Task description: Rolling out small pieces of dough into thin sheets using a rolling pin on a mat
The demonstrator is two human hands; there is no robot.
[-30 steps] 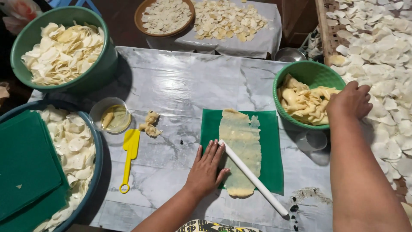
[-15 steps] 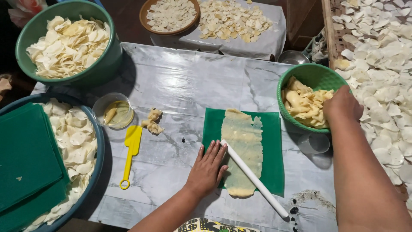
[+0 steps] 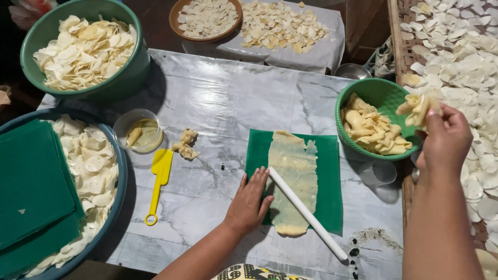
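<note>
Marble-look tabletop [image 3: 218, 98], working at green mat [image 3: 332, 176] as landmark. Left hand [image 3: 249, 202] lying flat, fingers spread, pressing mat's near-left edge, touching rolled dough sheet [image 3: 293, 181]. Dough sheet's long axis running near-to-far along mat centre. White rolling rod [image 3: 306, 213] lying diagonally across dough, running from beside left fingertips toward near-right, off the mat. Right hand [image 3: 443, 142] pinching dough lump [image 3: 415, 106], holding it raised over green bowl [image 3: 384, 93] right of mat. Yellow scraper [image 3: 158, 181] lying left of mat.
</note>
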